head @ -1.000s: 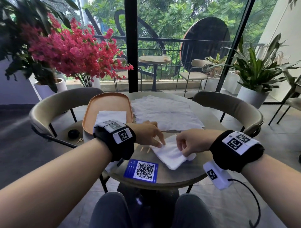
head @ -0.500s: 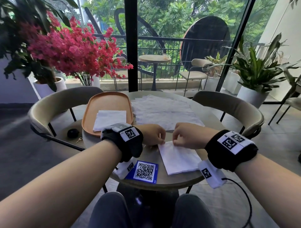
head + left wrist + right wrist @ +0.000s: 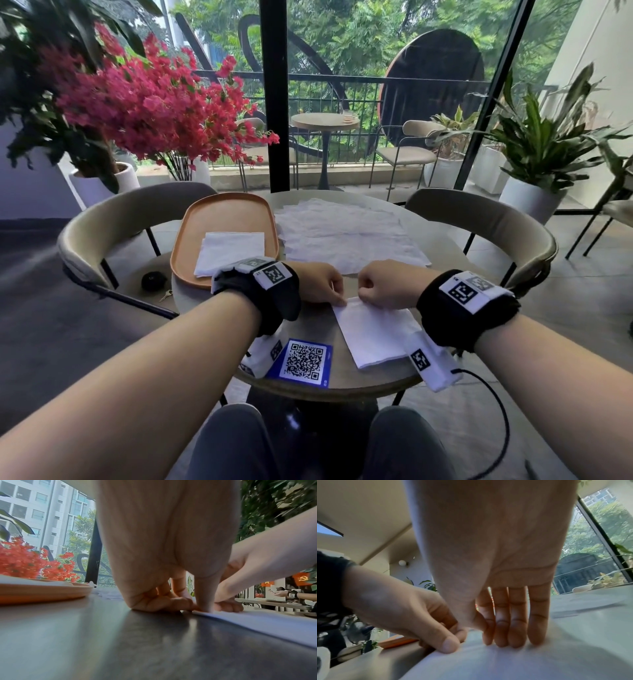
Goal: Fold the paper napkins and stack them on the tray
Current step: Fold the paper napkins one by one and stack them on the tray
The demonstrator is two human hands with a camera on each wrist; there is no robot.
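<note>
A white folded napkin (image 3: pixel 373 330) lies flat on the round table (image 3: pixel 308 329) near its front edge. My left hand (image 3: pixel 337 299) pinches the napkin's far left corner, thumb (image 3: pixel 204 601) on top and the other fingers curled on the table. My right hand (image 3: pixel 363 298) presses its fingertips (image 3: pixel 508 641) down on the far edge of the napkin (image 3: pixel 522 664). An orange tray (image 3: pixel 222 216) sits at the left with one folded napkin (image 3: pixel 233 251) on it. A pile of unfolded napkins (image 3: pixel 346 233) lies behind my hands.
A blue QR card (image 3: pixel 305 363) lies at the table's front left. Beige chairs (image 3: pixel 102 222) stand left and right (image 3: pixel 479 219) of the table; a small black object (image 3: pixel 154 281) and keys rest on the left seat. Potted plants line the window.
The napkin, rumpled under both hands a second ago, now lies flat as a rectangle. Both hands have moved from its middle to its far edge.
</note>
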